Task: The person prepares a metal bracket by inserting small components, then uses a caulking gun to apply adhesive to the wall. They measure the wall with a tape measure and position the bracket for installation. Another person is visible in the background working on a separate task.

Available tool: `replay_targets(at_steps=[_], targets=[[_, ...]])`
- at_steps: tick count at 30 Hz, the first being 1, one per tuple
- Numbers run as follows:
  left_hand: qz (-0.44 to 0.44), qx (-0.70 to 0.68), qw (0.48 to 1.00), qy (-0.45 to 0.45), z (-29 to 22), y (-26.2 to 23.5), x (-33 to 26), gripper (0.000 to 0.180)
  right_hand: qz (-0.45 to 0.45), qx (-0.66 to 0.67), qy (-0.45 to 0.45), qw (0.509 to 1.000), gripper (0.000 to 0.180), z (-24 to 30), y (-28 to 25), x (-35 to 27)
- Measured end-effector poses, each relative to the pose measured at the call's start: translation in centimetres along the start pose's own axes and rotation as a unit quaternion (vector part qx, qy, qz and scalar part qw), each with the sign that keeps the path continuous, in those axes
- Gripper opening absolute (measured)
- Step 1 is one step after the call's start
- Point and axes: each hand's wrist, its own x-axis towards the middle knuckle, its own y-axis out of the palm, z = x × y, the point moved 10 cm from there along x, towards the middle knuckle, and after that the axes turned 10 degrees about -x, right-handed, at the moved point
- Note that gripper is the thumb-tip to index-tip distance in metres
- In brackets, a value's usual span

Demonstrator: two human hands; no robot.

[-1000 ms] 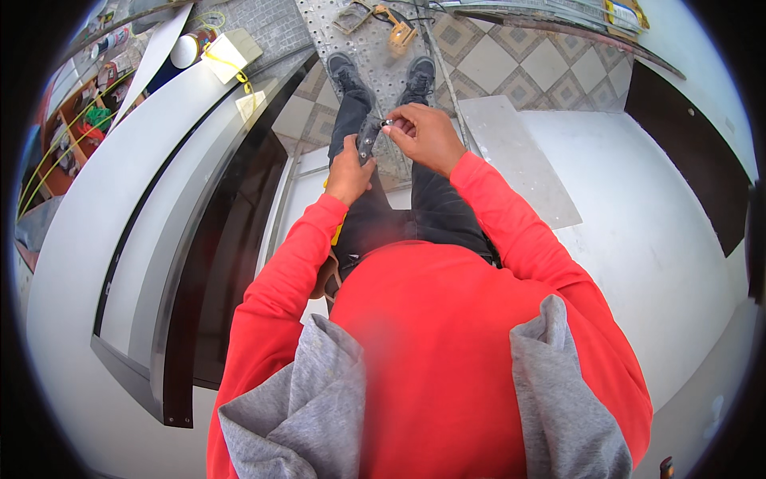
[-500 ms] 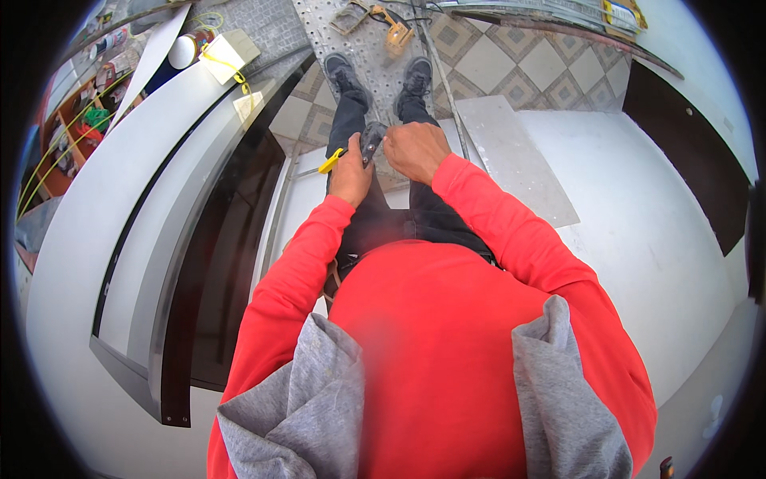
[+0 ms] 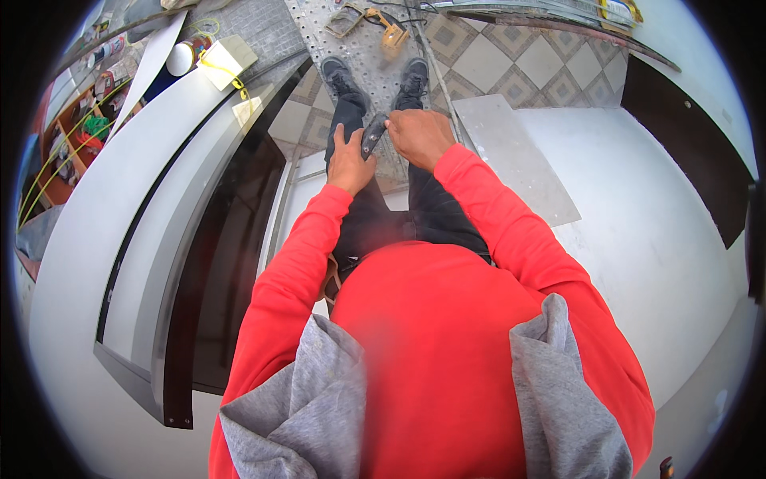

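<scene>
A dark grey, narrow tool with shiny rivets (image 3: pixel 372 139) is held over the gap between my legs; its exact kind is not clear. My right hand (image 3: pixel 420 138) is closed on its far right end. My left hand (image 3: pixel 351 165) lies against its left side, with two fingers stretched out and apart and the thumb close to the tool's lower end. Parts of the tool are covered by my hands.
Beyond my shoes (image 3: pixel 345 80), an orange-yellow power tool (image 3: pixel 392 36) lies on a speckled plank (image 3: pixel 307 20). A white and dark panelled structure (image 3: pixel 132 239) stands at my left. To the right are a grey board (image 3: pixel 515 156) and a white surface (image 3: pixel 638 223).
My left hand's fingers have spread and straightened. The yellow piece that stuck out beside that hand no longer shows. My right hand has shifted slightly, still at the dark tool.
</scene>
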Motion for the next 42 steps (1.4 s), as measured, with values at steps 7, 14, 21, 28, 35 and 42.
replay_targets(at_steps=[7,14,21,28,35,42], targets=[[0.036,-0.013,0.999,-0.008,1.5,1.2,0.8,0.054,-0.018,-0.04,-0.01,0.999,0.03,0.9,0.2,-1.1],[0.016,0.096,0.995,0.03,-0.5,1.3,0.0,0.037,0.006,-0.075,-0.039,0.996,0.029,0.9,0.8,-1.5],[0.054,0.115,0.992,0.007,0.1,2.0,0.0,0.046,-0.009,-0.089,-0.048,0.995,0.027,0.7,0.7,-1.4],[0.051,0.161,0.985,0.043,-1.0,2.4,-0.6,0.042,0.04,-0.079,-0.002,0.996,0.031,-1.9,1.5,-1.8],[0.076,0.189,0.979,0.027,-1.1,3.2,-0.4,0.034,0.039,-0.096,-0.025,0.994,0.033,-2.2,1.8,-1.8],[0.066,0.188,0.979,0.052,-1.6,3.5,-0.9,0.021,0.07,-0.084,0.044,0.993,0.03,-3.8,1.7,-2.5]])
